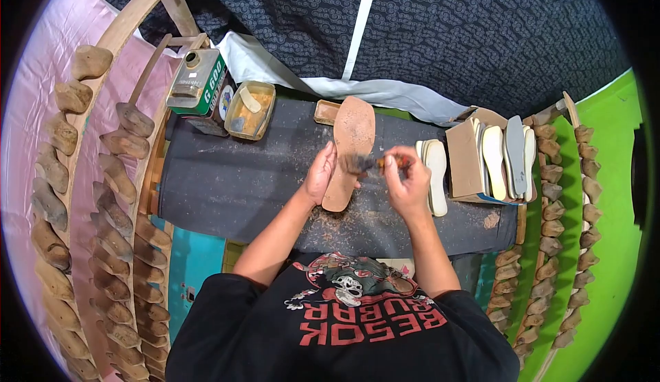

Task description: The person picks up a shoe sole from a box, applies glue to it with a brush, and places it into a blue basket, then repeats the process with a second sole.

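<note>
A tan sole is held up over the dark tabletop, its toe end pointing away from me. My left hand grips its left edge, with fingertips showing at the right edge. In my right hand is a brush with an orange-brown handle, its dark, blurred bristles against the middle of the sole. Crumbs and shavings lie scattered on the tabletop beneath.
A metal can and a tray stand at the back left, a small box behind the sole. Pale insoles lie right, beside a cardboard box of insoles. Racks of wooden shoe lasts flank the table.
</note>
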Demonstrator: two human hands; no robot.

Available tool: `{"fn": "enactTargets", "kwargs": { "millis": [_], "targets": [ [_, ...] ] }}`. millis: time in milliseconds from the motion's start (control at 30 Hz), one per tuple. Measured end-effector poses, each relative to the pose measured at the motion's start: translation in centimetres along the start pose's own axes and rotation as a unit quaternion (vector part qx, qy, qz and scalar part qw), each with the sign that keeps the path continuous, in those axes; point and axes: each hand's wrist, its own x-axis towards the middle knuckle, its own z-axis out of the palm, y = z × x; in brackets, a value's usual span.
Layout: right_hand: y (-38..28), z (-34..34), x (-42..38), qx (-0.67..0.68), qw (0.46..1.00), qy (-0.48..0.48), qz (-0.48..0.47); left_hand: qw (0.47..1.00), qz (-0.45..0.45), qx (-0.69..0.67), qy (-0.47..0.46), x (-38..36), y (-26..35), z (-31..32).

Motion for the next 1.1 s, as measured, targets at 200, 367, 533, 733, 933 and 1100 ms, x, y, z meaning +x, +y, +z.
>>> {"fn": "enactTargets", "kwargs": {
  "millis": [200, 367, 533, 733, 933, 1100],
  "targets": [
    [-0.5, 0.0, 3.3, -0.009, 0.998, 0.060, -0.024, 0.999, -0.010, 0.026, -0.018, -0.5, -1.0, 0.9],
    [-1.8, -0.2, 0.6, -0.015, 0.998, -0.055, 0.003, 0.999, 0.002, -0.018, -0.037, -1.1, -0.3, 0.9],
    [-0.8, 0.2, 3.0, -0.008, 1.000, 0.006, 0.006, 0.999, -0.019, -0.013, -0.036, -1.2, -0.7, 0.9],
    [-1.4, -0.1, 3.2, -0.021, 0.999, -0.005, -0.028, 0.999, -0.021, -0.010, -0.043, -1.5, -1.5, 1.0],
    [-1.9, -0.4, 0.7, -0.013, 0.996, -0.092, -0.008, 0.999, -0.038, 0.019, -0.030, -2.2, -0.8, 0.7],
    [-1.6, 0.4, 3.6, -0.026, 0.999, 0.021, -0.019, 0.997, -0.037, 0.015, -0.061, -1.8, -1.7, 0.7]
  ]
}}
